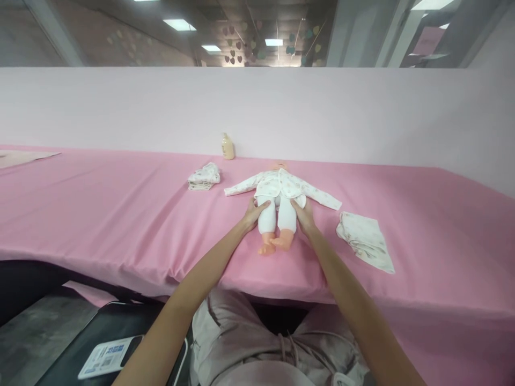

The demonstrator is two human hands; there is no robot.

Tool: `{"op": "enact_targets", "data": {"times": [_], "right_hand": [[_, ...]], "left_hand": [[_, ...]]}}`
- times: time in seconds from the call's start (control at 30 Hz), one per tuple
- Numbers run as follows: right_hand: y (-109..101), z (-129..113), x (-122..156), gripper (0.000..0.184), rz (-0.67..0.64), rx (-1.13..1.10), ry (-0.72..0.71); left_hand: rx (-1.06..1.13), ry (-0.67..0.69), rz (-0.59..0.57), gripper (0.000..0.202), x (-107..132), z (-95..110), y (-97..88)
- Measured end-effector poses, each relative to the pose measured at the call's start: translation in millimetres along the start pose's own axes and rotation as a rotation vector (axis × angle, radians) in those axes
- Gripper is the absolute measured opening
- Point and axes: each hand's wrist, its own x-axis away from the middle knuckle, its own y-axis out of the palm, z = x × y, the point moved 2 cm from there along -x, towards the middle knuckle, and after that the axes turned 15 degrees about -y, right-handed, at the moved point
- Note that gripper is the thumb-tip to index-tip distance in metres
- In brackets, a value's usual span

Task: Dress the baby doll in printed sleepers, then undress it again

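Note:
A baby doll lies on the pink cloth with its feet toward me. It wears a white patterned jacket with both sleeves spread out sideways, and white trousers that end above the bare feet. My left hand grips the trousers at the outer side of one thigh, thumb on top. On the other thigh, my right hand does the same just under the jacket hem. The fingers of both hands are partly hidden at the doll's sides. Little of the head shows beyond the collar.
Folded patterned cloth lies left of the doll, and another white cloth lies to the right. A pump bottle stands by the wall. The pink-covered table's edge is close to my lap. A phone rests on a black seat.

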Motion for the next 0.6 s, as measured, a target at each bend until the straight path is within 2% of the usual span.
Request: {"op": "enact_targets", "data": {"times": [0.1, 0.2, 0.27, 0.37, 0.47, 0.53, 0.6], "right_hand": [[-1.8, 2.5, 2.1, 0.041, 0.003, 0.196, -0.083], [-1.1, 0.5, 4.6, 0.038, -0.099, 0.447, -0.215], [0.4, -2.7, 6.1, 0.04, -0.144, 0.56, -0.25], [3.5, -8.1, 8.6, 0.043, -0.178, 0.663, -0.177], [5.2, -13.3, 11.8, 0.051, -0.135, 0.743, -0.105], [5.5, -16.0, 13.0, 0.057, -0.099, 0.778, -0.182], [6.0, -16.4, 12.7, 0.052, -0.106, 0.799, -0.331]], "left_hand": [[-0.091, 0.034, 0.097, 0.059, 1.2, -1.2, -1.0], [-0.301, 0.097, 0.228, 0.059, 5.1, 1.0, -3.4], [-0.442, 0.197, 0.295, 0.06, 8.8, 4.9, -4.8], [-0.613, 0.346, 0.383, 0.058, 13.9, 11.0, -6.4], [-0.743, 0.385, 0.455, 0.051, 16.3, 13.8, -7.8], [-0.807, 0.415, 0.487, 0.048, 17.4, 15.1, -8.3], [-0.853, 0.495, 0.516, 0.046, 19.4, 17.3, -8.3]]}}
